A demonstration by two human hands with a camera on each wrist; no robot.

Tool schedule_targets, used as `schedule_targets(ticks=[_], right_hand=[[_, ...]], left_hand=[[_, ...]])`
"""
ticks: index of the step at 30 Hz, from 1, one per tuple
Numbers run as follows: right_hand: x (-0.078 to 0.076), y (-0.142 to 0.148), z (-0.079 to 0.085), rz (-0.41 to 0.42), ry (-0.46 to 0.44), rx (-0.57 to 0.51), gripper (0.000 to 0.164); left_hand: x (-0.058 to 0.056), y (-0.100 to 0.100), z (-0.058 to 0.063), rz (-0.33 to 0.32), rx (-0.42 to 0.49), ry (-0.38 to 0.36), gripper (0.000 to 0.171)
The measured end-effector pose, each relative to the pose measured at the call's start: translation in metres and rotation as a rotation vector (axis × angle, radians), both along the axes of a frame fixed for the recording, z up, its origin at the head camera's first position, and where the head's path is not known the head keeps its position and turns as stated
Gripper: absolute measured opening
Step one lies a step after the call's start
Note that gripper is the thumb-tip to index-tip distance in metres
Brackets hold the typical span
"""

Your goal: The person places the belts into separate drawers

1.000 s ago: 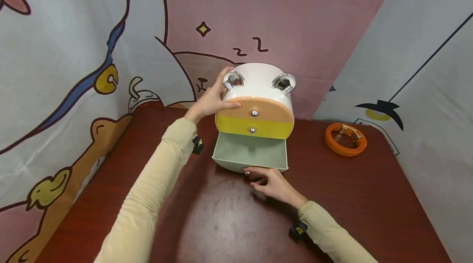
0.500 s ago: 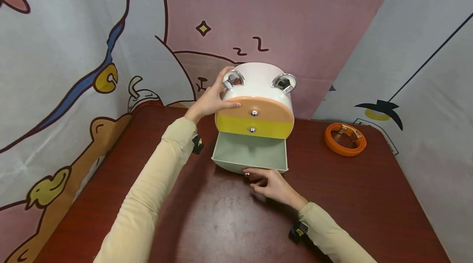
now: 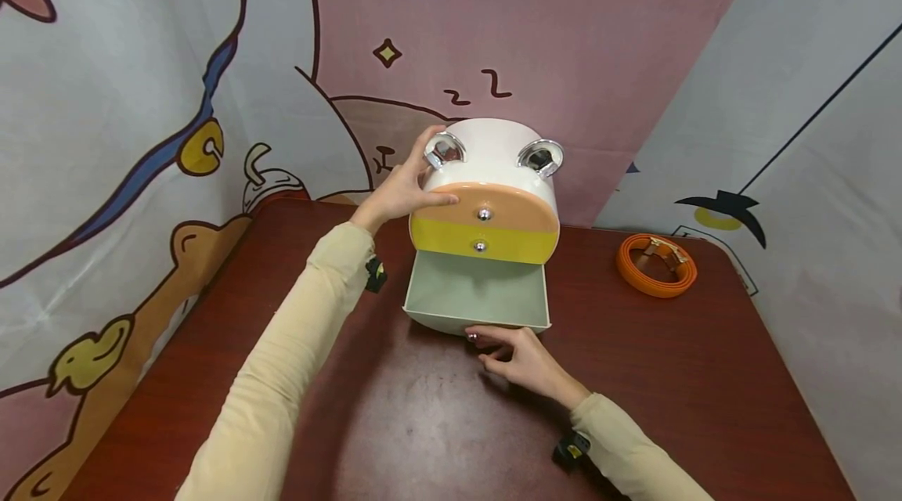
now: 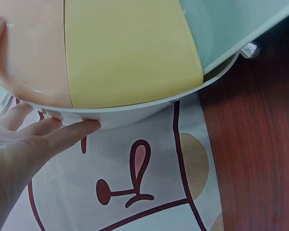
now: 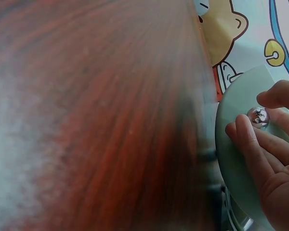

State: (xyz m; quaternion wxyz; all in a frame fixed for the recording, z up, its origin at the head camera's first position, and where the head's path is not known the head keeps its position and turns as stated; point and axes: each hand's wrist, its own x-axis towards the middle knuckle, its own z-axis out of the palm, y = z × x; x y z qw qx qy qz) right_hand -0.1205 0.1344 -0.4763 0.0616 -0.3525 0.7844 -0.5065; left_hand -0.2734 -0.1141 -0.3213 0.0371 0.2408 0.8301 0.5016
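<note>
A white rounded drawer box point(image 3: 491, 149) with two shiny metal ear-like parts stands at the back of the table. Its orange drawer point(image 3: 517, 207) and yellow drawer point(image 3: 517, 243) are closed. Below them the pale green drawer point(image 3: 479, 290) is pulled far out. My left hand point(image 3: 402, 186) grips the box's upper left side, thumb on the orange front; in the left wrist view its fingers point(image 4: 70, 132) lie along the white side. Right hand point(image 3: 524, 360) fingers hold the green drawer's round metal knob point(image 5: 258, 117), seen between them in the right wrist view.
An orange rolled belt point(image 3: 657, 266) with a metal buckle lies on the dark red wooden table point(image 3: 719, 376), right of the box. Cloth walls point(image 3: 599, 39) with cartoon prints close in the back and both sides.
The green drawer has come slightly farther out toward me, with my right hand still at its knob. My left hand keeps its place on the box.
</note>
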Motion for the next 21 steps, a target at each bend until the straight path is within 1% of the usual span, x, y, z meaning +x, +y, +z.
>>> schedule_targets(ticks=[4,6,8,9,11,15,16,18,21], right_hand=[[0.007,0.002,0.015,0.004,-0.009,0.004,0.038],[0.01,0.003,0.018,0.003,-0.015,0.011,0.038],[0.011,0.005,0.017,0.001,-0.017,0.018,0.038],[0.011,0.005,0.016,0.001,-0.018,0.02,0.038],[0.009,0.007,0.009,-0.002,-0.02,0.02,0.039],[0.003,0.009,-0.011,-0.014,-0.013,0.005,0.04],[0.002,0.009,-0.015,-0.019,-0.014,0.002,0.04],[0.0,0.009,-0.023,-0.016,-0.014,0.002,0.042],[0.001,0.008,-0.028,-0.003,0.005,0.027,0.044]], left_hand=[[-0.009,-0.001,-0.01,0.013,0.0,0.025,0.109],[-0.009,-0.001,-0.012,0.009,0.008,0.028,0.108],[-0.009,-0.001,-0.011,0.005,0.009,0.024,0.108],[-0.008,-0.001,-0.01,0.001,0.009,0.022,0.108],[-0.002,0.0,-0.003,-0.006,0.008,0.009,0.107],[0.008,0.001,0.008,-0.014,0.01,0.001,0.106],[0.008,0.001,0.008,-0.016,0.01,-0.003,0.106],[0.003,0.001,0.002,-0.009,0.002,0.003,0.107],[-0.005,-0.001,-0.007,0.005,-0.008,0.011,0.107]])
